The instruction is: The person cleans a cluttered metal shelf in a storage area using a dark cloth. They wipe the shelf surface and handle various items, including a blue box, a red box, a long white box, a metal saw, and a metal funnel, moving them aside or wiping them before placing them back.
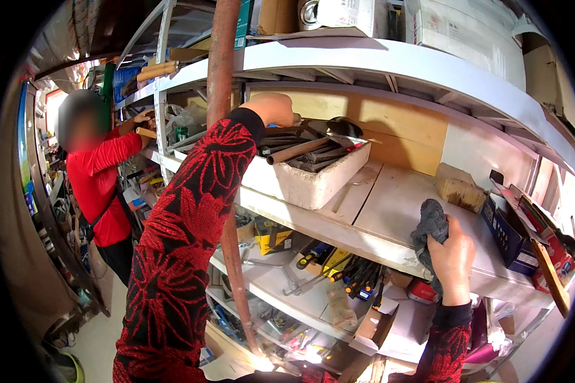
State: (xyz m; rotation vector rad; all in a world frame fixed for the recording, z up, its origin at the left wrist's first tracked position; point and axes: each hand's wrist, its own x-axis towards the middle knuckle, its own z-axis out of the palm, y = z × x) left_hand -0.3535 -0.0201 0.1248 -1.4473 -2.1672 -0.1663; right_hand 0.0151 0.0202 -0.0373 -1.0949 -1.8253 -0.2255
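My left hand [272, 108] reaches over a white foam box [311, 184] on the middle shelf. Its back faces me and its fingers are hidden, so its grip is unclear; a small pale end of something shows beside it. Dark metal tools fill the box, among them a brown rod or tube [298, 150] lying across the top. At the box's far side rests a dark rounded metal piece [345, 126]. My right hand [453, 256] grips a crumpled dark grey cloth [430, 232] above the shelf's front edge, right of the box.
A reddish upright pole [221, 62] stands close behind my left sleeve. A worn block [459, 186] and a blue box [510, 234] sit on the shelf at right. Screwdrivers [359, 277] lie below. A person in red [98, 177] works at the shelves on the left.
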